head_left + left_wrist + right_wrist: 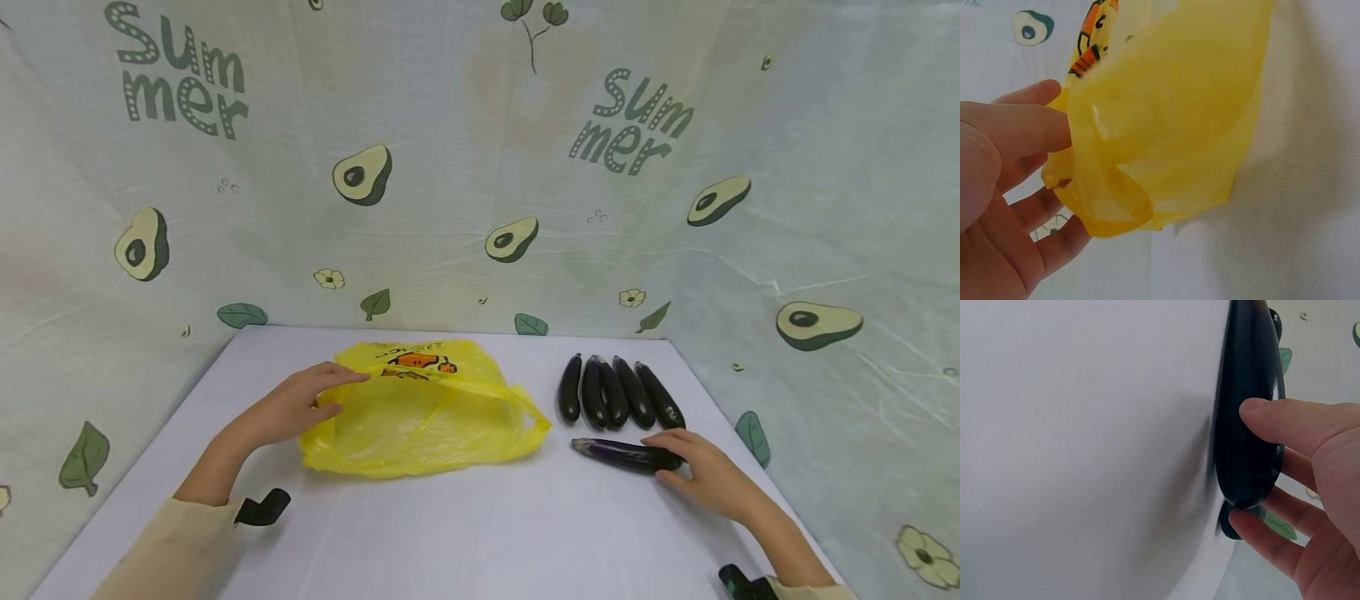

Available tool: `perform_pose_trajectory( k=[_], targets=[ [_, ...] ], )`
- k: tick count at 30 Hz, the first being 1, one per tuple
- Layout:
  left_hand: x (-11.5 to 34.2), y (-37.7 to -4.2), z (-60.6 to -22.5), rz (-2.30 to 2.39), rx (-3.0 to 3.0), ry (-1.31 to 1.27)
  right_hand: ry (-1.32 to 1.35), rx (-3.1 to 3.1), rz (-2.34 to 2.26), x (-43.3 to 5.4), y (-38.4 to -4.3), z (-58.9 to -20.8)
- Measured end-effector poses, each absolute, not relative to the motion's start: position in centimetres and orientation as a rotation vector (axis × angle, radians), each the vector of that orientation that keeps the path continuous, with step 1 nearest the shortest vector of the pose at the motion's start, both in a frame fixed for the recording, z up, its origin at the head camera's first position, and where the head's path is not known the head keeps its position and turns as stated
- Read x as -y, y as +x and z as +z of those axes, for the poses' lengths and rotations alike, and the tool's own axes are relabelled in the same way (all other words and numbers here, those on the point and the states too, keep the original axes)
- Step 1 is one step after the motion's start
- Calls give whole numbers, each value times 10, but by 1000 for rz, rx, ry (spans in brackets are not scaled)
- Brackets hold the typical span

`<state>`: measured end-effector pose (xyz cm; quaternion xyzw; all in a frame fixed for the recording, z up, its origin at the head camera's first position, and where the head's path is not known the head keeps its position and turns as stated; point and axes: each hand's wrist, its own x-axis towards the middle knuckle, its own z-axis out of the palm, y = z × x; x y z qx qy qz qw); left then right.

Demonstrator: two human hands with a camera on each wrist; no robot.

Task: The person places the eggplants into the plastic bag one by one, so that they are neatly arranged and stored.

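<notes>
A yellow plastic bag [420,425] lies on the white table with its mouth spread toward me. My left hand [303,404] holds the bag's left edge; in the left wrist view, the thumb and fingers [1063,240] surround a bunched part of the yellow film, which hides some fingertips. At the right, a dark eggplant [622,454] lies crosswise on the table. My right hand [705,471] grips its thick end. The right wrist view has the thumb on the near side of the eggplant [1247,450] and the other fingers behind and below it.
Several more eggplants [615,396] lie side by side behind the gripped one, right of the bag. The white table [420,542] meets a printed cloth [450,275] at its back and sides.
</notes>
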<state>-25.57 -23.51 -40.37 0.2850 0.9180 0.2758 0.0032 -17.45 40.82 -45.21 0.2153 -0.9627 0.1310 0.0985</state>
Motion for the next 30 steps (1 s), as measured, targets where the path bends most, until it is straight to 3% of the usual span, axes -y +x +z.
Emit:
perform_pose_trajectory(
  k=[30],
  targets=[
    [238, -251, -408, 941, -2813, 851, 639, 2941, 367, -407, -176, -449]
  ],
)
